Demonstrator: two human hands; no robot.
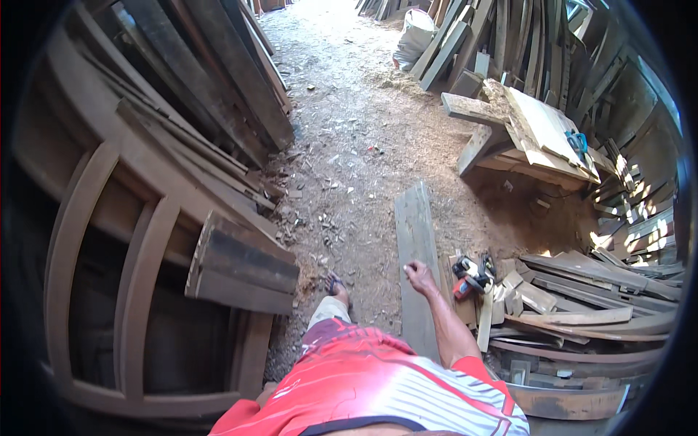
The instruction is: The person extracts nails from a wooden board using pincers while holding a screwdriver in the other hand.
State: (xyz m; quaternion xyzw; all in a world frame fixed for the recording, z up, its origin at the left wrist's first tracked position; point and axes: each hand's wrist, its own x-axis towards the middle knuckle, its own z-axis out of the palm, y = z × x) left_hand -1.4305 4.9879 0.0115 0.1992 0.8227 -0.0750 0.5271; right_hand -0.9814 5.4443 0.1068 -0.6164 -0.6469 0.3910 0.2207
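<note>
My right hand (418,277) is closed, its fingers pinched together over a long grey wooden board (415,225). A tiny pale spot shows at the fingertips, but what they hold, if anything, is too small to make out. Whether the hand touches the board I cannot tell. The board stretches away from me over the littered ground, its near end hidden by my arm and shirt. Just right of it sits a black and red power tool (471,277), beside some wood offcuts. My left hand is not in view; only the red sleeve shows at the lower left.
At the left stand a brown wooden frame (149,291), a short dark beam (243,265) and leaning planks (211,65). A rough workbench (472,109) at the right bears a blue power tool (576,143). Scrap wood (582,316) fills the lower right; a white sack (414,40) stands far off.
</note>
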